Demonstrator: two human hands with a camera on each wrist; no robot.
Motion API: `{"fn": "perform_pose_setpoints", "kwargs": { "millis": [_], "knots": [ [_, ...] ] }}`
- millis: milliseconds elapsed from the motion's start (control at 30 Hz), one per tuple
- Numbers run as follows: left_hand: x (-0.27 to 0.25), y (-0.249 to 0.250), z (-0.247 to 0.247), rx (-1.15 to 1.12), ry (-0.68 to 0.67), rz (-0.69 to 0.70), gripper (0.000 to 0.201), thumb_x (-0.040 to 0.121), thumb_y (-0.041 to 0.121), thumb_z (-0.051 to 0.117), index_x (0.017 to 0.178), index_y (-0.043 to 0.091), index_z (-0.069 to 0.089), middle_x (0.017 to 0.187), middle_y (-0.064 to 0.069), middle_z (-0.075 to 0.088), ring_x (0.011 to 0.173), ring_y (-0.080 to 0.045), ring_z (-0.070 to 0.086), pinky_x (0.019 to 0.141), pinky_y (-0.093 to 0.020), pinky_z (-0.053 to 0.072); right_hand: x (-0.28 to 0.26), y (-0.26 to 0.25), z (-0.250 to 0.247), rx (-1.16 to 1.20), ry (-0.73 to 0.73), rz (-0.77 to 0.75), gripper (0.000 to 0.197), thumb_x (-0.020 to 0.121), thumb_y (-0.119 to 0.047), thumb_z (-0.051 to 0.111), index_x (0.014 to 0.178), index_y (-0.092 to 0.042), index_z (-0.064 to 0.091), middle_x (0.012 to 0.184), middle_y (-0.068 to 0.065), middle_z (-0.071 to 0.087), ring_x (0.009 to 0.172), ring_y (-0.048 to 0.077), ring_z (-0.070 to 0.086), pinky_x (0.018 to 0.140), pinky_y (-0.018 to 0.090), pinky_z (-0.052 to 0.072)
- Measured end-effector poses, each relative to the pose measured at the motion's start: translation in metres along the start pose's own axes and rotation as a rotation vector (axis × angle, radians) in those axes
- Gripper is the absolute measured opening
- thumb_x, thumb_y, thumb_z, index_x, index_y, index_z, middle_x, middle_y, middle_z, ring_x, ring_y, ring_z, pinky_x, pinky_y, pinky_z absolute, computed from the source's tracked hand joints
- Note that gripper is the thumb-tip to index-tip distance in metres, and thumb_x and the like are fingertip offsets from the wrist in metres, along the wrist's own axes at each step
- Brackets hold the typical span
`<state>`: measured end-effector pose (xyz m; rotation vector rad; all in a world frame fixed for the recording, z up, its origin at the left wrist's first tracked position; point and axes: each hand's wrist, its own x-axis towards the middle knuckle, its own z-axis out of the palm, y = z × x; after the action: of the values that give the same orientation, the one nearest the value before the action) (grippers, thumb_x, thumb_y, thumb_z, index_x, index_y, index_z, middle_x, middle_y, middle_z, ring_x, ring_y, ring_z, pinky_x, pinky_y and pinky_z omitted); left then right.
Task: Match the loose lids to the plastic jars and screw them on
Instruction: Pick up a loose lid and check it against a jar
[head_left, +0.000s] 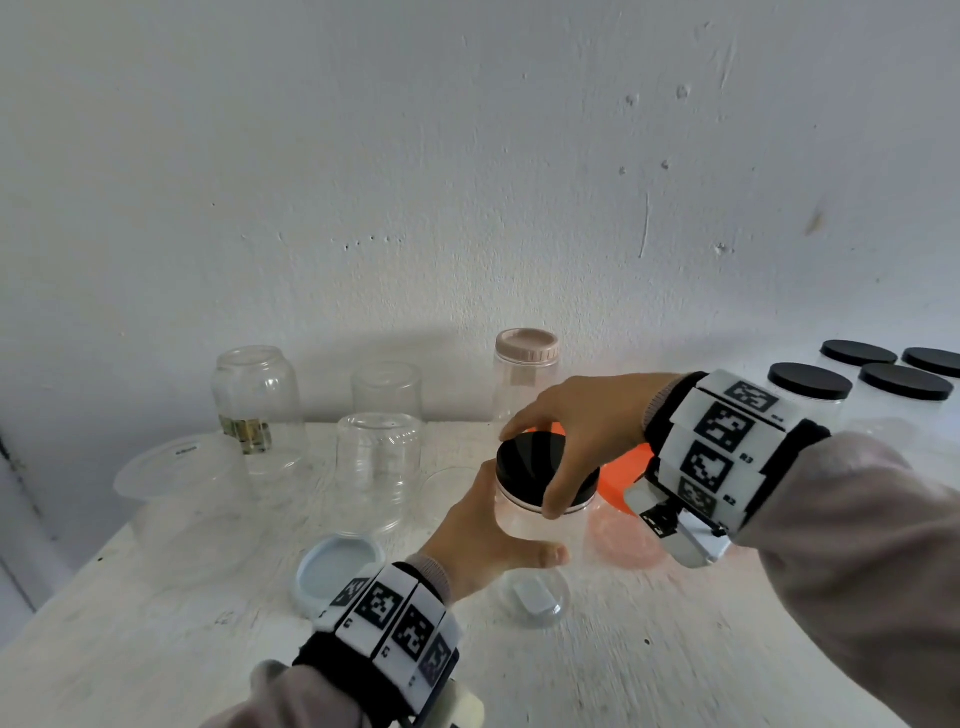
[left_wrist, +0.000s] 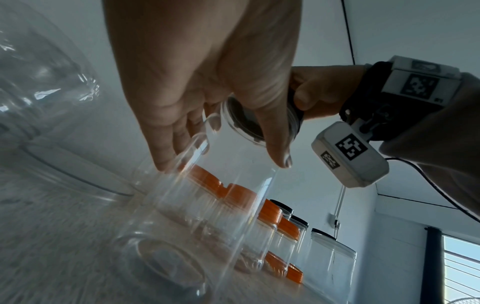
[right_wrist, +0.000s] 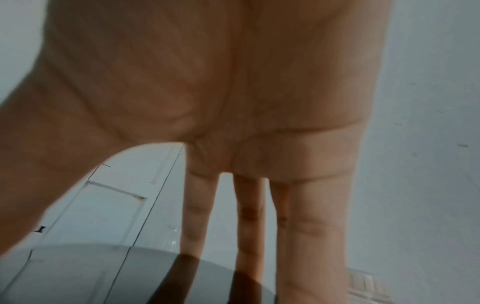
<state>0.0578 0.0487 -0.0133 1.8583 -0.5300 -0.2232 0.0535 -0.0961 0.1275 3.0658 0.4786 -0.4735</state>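
A clear plastic jar (head_left: 524, 525) stands near the table's middle with a black lid (head_left: 535, 457) on its mouth. My left hand (head_left: 483, 540) wraps the jar's body from the left, thumb across the front. My right hand (head_left: 571, 431) comes over from the right and grips the lid, thumb on its near rim and index finger on its far rim. In the left wrist view my left hand (left_wrist: 207, 82) holds the jar (left_wrist: 207, 195), and the lid (left_wrist: 246, 119) shows through the wall. In the right wrist view my fingers (right_wrist: 249, 216) reach over the glossy lid top (right_wrist: 78, 273).
A white lid (head_left: 332, 571), a clear lid (head_left: 535, 597) and an orange lid (head_left: 623, 467) lie on the table (head_left: 156, 649). Upturned clear jars (head_left: 379, 467), a glass jar (head_left: 257, 405), a beige-lidded jar (head_left: 525, 374) and a large clear tub (head_left: 192, 504) stand behind. Black-lidded jars (head_left: 810, 389) stand at right.
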Motion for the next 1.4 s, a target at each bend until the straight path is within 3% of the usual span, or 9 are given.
{"fn": "perform_pose_setpoints", "kwargs": {
  "millis": [100, 200, 267, 367, 433, 833, 1100, 1267, 1400],
  "knots": [
    [0.0, -0.001, 0.0, -0.007, 0.007, -0.005, 0.096, 0.055, 0.037, 0.087, 0.135, 0.034, 0.034, 0.131, 0.012, 0.052, 0.126, -0.01, 0.045, 0.109, -0.038, 0.037, 0.001, -0.001, 0.007, 0.045, 0.083, 0.032, 0.074, 0.052, -0.074, 0.072, 0.116, -0.04, 0.055, 0.104, -0.012, 0.061, 0.076, 0.009, 0.069, 0.067, 0.026, 0.054],
    [0.0, -0.002, -0.001, 0.005, 0.016, -0.012, 0.092, 0.06, 0.035, 0.088, 0.134, 0.036, 0.034, 0.128, 0.015, 0.051, 0.123, -0.008, 0.045, 0.1, -0.029, 0.039, 0.002, -0.002, 0.016, 0.024, 0.163, 0.077, 0.074, 0.054, -0.084, 0.062, 0.103, -0.029, 0.056, 0.089, -0.01, 0.06, 0.055, 0.007, 0.063, 0.049, 0.021, 0.043],
    [0.0, -0.001, -0.001, 0.012, 0.012, -0.014, 0.091, 0.061, 0.034, 0.088, 0.135, 0.036, 0.033, 0.127, 0.015, 0.051, 0.122, -0.007, 0.045, 0.097, -0.026, 0.038, 0.002, -0.001, 0.017, 0.01, 0.165, 0.089, 0.074, 0.057, -0.084, 0.061, 0.105, -0.029, 0.054, 0.092, -0.013, 0.057, 0.069, 0.006, 0.06, 0.055, 0.021, 0.041],
    [0.0, 0.0, 0.0, 0.012, 0.007, -0.008, 0.093, 0.061, 0.032, 0.088, 0.136, 0.033, 0.032, 0.13, 0.013, 0.051, 0.124, -0.01, 0.045, 0.106, -0.034, 0.039, 0.0, 0.002, 0.01, 0.03, 0.042, 0.054, 0.082, 0.061, -0.071, 0.071, 0.132, -0.041, 0.042, 0.12, -0.018, 0.046, 0.112, 0.008, 0.047, 0.093, 0.032, 0.044],
    [-0.001, 0.0, 0.0, 0.013, 0.01, -0.005, 0.094, 0.061, 0.032, 0.088, 0.136, 0.032, 0.032, 0.13, 0.012, 0.051, 0.125, -0.01, 0.045, 0.109, -0.038, 0.037, -0.003, 0.003, 0.006, 0.05, 0.001, 0.023, 0.087, 0.064, -0.059, 0.076, 0.139, -0.048, 0.033, 0.129, -0.021, 0.039, 0.121, 0.007, 0.038, 0.103, 0.036, 0.038],
    [-0.001, -0.002, -0.001, 0.001, -0.012, -0.022, 0.091, 0.06, 0.035, 0.088, 0.133, 0.039, 0.034, 0.13, 0.015, 0.05, 0.126, -0.009, 0.044, 0.107, -0.036, 0.037, -0.001, 0.002, 0.018, 0.081, 0.139, 0.054, 0.074, 0.061, -0.075, 0.067, 0.121, -0.037, 0.049, 0.1, -0.015, 0.046, 0.097, 0.012, 0.054, 0.077, 0.026, 0.048],
    [0.0, 0.0, 0.0, -0.011, -0.019, -0.016, 0.098, 0.056, 0.035, 0.088, 0.136, 0.037, 0.033, 0.131, 0.014, 0.052, 0.126, -0.01, 0.045, 0.109, -0.041, 0.037, -0.006, 0.004, 0.011, 0.092, 0.044, -0.018, 0.082, 0.065, -0.059, 0.076, 0.138, -0.045, 0.04, 0.136, -0.017, 0.043, 0.124, 0.01, 0.041, 0.104, 0.037, 0.039],
    [0.0, -0.002, 0.0, -0.012, 0.0, -0.009, 0.09, 0.06, 0.033, 0.089, 0.133, 0.037, 0.036, 0.128, 0.015, 0.053, 0.124, -0.009, 0.046, 0.106, -0.036, 0.039, -0.002, 0.003, 0.019, 0.076, 0.148, 0.014, 0.074, 0.059, -0.074, 0.069, 0.122, -0.038, 0.052, 0.109, -0.016, 0.055, 0.099, 0.008, 0.055, 0.078, 0.025, 0.048],
    [0.0, -0.002, 0.0, -0.029, -0.004, -0.011, 0.088, 0.061, 0.03, 0.088, 0.132, 0.041, 0.037, 0.125, 0.018, 0.053, 0.121, -0.003, 0.045, 0.098, -0.027, 0.039, 0.0, -0.003, 0.028, 0.049, 0.237, 0.083, 0.069, 0.062, -0.082, 0.059, 0.103, -0.027, 0.053, 0.086, -0.011, 0.055, 0.069, 0.005, 0.054, 0.052, 0.021, 0.036]
  ]
}}
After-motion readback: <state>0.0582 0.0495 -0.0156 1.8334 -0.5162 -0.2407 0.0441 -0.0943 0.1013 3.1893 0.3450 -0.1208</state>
